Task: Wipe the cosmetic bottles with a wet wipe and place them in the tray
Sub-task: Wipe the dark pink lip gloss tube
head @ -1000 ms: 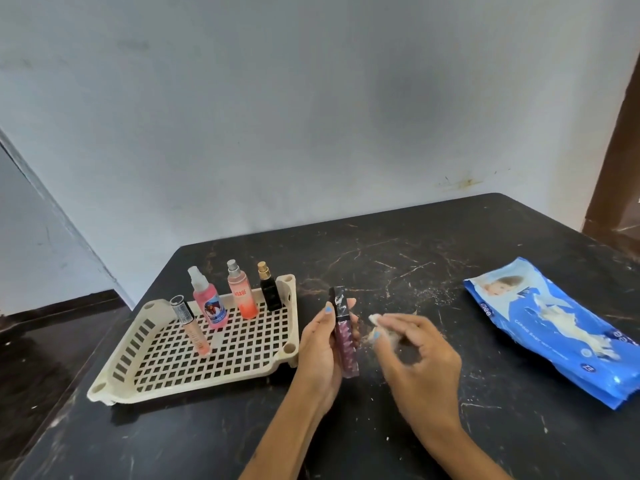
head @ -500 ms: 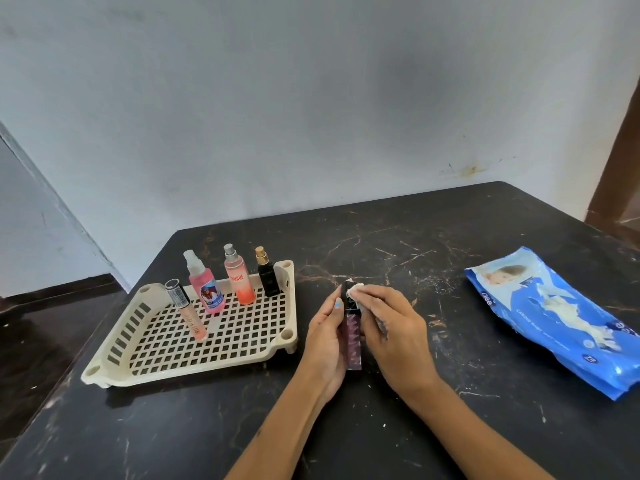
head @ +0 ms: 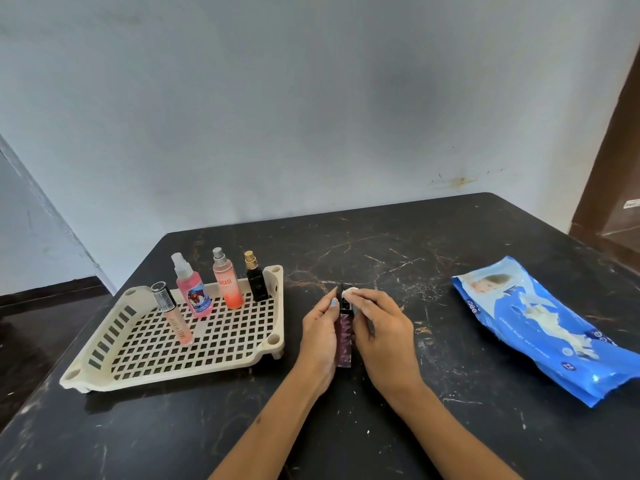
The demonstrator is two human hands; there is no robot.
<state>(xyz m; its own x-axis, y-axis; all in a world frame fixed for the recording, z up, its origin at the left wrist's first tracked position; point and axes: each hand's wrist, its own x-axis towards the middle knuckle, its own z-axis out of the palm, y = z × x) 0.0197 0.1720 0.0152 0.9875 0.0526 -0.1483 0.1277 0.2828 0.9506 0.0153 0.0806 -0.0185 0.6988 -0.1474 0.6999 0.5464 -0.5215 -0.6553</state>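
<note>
The left hand (head: 320,336) grips the purple tube (head: 345,336) upright above the table (head: 398,427), steadying it so the right hand (head: 381,332), pinching the wet wipe (head: 350,292), can rub its black cap beside the tray (head: 104,374).

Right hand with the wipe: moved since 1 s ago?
Yes. The right hand has closed in leftward, away from the blue wipes packet, and now presses the white wet wipe on the dark purple cosmetic tube's cap.

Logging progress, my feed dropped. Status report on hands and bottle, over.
Left hand holds purple tube. Right hand presses wipe on its cap. Four bottles in tray. Nothing in the way.
</note>
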